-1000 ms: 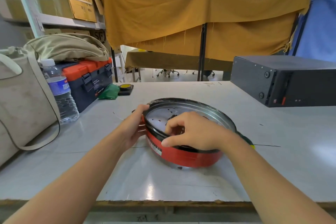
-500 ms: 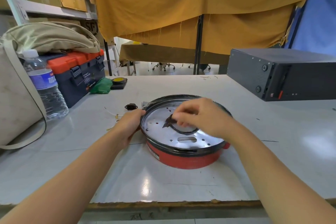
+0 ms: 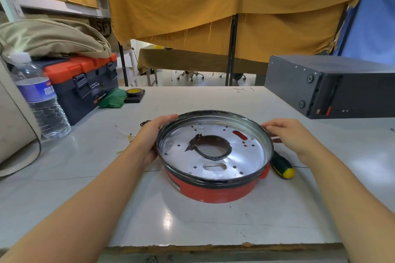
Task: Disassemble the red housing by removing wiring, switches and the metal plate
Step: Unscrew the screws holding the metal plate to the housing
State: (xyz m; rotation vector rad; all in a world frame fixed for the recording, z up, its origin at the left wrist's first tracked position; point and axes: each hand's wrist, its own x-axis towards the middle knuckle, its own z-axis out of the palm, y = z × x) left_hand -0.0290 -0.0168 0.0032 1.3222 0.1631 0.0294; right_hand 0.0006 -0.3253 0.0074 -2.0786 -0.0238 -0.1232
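Observation:
The round red housing (image 3: pixel 211 191) sits in the middle of the white table, its black rim up. Inside it lies a shiny metal plate (image 3: pixel 245 156) with small holes and a large round cut-out edged by a dark ring (image 3: pixel 210 148). My left hand (image 3: pixel 152 136) grips the housing's left rim, fingers curled over the edge. To the right of the rim hovers my right hand (image 3: pixel 292 136), fingers apart and fingertips near or just touching the rim, nothing in it. Loose thin wires (image 3: pixel 126 136) with brass terminals lie left of the housing.
A screwdriver (image 3: pixel 282 166) with a black-and-yellow handle lies just right of the housing. A water bottle (image 3: pixel 41 100), a cloth bag and an orange-lidded toolbox (image 3: pixel 85 85) stand at the left. A black computer case (image 3: pixel 333 87) sits back right. Tape roll (image 3: pixel 134 92) lies behind.
My right hand has left the plate's centre cut-out and moved out to the right of the rim. The housing now sits level; the camera has tilted down and closer.

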